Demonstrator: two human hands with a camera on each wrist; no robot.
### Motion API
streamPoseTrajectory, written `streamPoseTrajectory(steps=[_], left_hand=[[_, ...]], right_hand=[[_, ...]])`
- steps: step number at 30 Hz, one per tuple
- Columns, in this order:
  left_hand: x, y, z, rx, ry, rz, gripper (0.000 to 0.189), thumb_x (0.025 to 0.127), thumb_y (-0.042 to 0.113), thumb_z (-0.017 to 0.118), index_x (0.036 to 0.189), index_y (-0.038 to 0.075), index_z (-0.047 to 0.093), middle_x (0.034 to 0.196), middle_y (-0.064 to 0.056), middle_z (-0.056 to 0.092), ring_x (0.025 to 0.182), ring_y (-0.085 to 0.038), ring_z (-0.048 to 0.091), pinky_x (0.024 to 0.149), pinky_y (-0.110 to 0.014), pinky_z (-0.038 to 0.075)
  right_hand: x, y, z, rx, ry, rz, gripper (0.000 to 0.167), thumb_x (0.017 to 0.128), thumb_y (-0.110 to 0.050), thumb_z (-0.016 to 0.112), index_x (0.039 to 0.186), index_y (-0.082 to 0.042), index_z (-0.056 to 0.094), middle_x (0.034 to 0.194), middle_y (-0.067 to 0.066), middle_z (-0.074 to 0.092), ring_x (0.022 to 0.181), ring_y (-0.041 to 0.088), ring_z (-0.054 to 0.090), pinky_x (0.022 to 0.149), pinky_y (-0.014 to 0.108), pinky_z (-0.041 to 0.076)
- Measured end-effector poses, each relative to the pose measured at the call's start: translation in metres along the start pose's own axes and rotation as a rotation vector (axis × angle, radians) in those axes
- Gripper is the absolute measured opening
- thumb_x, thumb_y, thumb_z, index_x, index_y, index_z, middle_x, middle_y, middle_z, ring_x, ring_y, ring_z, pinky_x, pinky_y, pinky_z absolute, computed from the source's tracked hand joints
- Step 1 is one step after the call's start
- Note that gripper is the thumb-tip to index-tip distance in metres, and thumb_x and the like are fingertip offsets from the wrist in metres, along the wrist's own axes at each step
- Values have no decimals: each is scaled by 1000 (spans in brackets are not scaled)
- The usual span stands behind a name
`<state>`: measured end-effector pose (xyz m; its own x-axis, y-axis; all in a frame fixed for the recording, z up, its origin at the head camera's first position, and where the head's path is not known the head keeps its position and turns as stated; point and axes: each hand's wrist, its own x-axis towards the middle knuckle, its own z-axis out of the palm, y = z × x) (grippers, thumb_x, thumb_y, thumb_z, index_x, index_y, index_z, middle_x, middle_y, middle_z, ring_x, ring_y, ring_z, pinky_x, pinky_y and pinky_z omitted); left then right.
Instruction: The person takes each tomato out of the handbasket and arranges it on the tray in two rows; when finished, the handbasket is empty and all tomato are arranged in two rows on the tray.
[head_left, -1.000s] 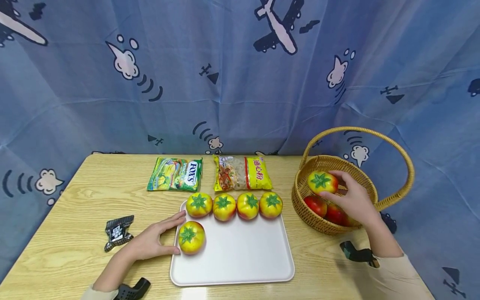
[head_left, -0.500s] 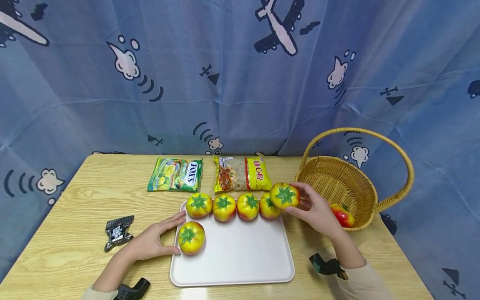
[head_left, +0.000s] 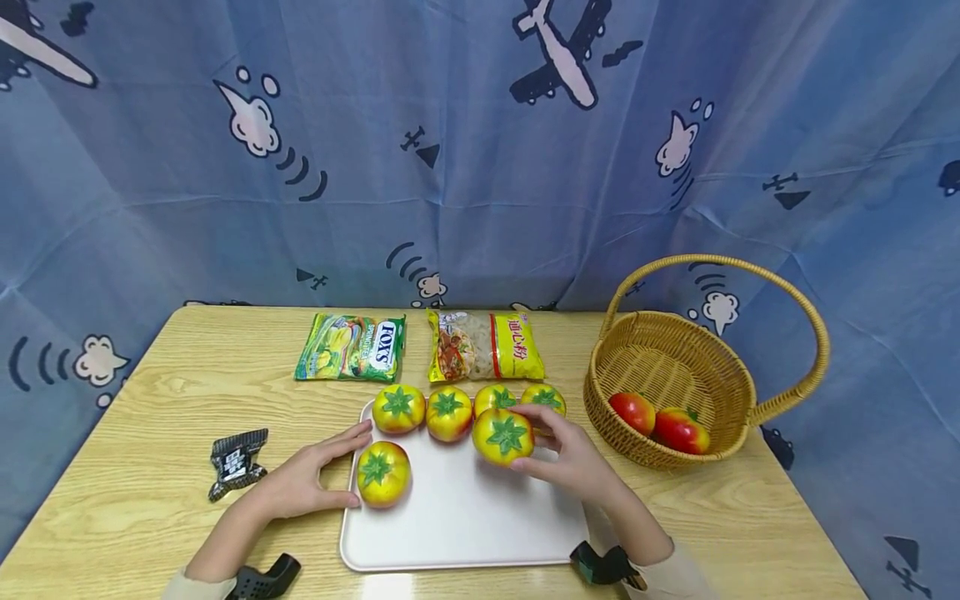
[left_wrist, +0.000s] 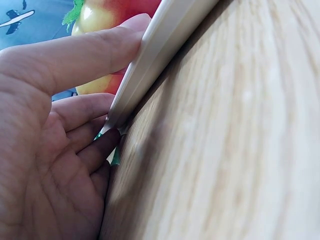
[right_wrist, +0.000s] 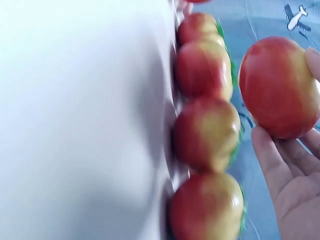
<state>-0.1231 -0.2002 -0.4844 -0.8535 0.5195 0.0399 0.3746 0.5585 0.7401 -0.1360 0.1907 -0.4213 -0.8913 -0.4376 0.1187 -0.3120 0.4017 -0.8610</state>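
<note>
In the head view my right hand (head_left: 566, 454) holds a yellow-red toy persimmon (head_left: 502, 437) with a green leafy top, above the white tray (head_left: 465, 517). The right wrist view shows this persimmon (right_wrist: 280, 87) between thumb and fingers, apart from the row of persimmons (right_wrist: 205, 132). That row runs along the tray's back edge. Another persimmon (head_left: 383, 474) sits at the tray's left side. My left hand (head_left: 303, 482) touches the tray's left edge, thumb and fingers spread along it; the left wrist view shows its thumb against the rim (left_wrist: 150, 55).
A wicker basket (head_left: 660, 367) with a tall handle stands at the right, with two red fruits (head_left: 656, 421) inside. Behind the tray lie a green FOX'S bag (head_left: 351, 347) and a yellow food packet (head_left: 486, 347). A small black wrapped packet (head_left: 237, 463) lies at the left.
My right hand has carried the persimmon left, out of the basket, past the tray's back right corner and over the tray. My left hand stays at the tray's edge.
</note>
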Motion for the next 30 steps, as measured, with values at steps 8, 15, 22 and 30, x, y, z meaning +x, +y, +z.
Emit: streamPoseTrajectory(steps=[8,15,22,30], left_hand=[[1,0,-1,-6,-1,6,85,74,49,76,142,10,45,155,-7,29,139,-37,31,108,-58,28],[1,-1,-1,-20,-8,-5,85,73,49,76,143,12,44,156,-6,28,139,-38,29,108,-60,28],[1,-2,0,-1,2,5,85,73,50,75,143,13,44,155,-5,29,139,-37,30,108,-59,29],[0,-4,3,6,13,22,84,73,50,76,142,13,45,155,-5,30,139,-36,31,108,-58,29]], right_hand=[[7,-7,25,18,-95,-16,60,78,-27,78,130,-12,52,129,6,55,114,21,56,94,29,51],[14,-12,37,-35,-190,-29,61,79,-32,77,131,-12,52,130,4,56,114,18,57,94,30,51],[20,-13,45,-57,-269,-16,61,80,-33,76,130,-8,52,131,5,56,119,23,54,98,33,49],[25,-15,53,-139,-324,11,60,80,-34,75,130,-8,53,129,3,57,119,20,53,99,36,48]])
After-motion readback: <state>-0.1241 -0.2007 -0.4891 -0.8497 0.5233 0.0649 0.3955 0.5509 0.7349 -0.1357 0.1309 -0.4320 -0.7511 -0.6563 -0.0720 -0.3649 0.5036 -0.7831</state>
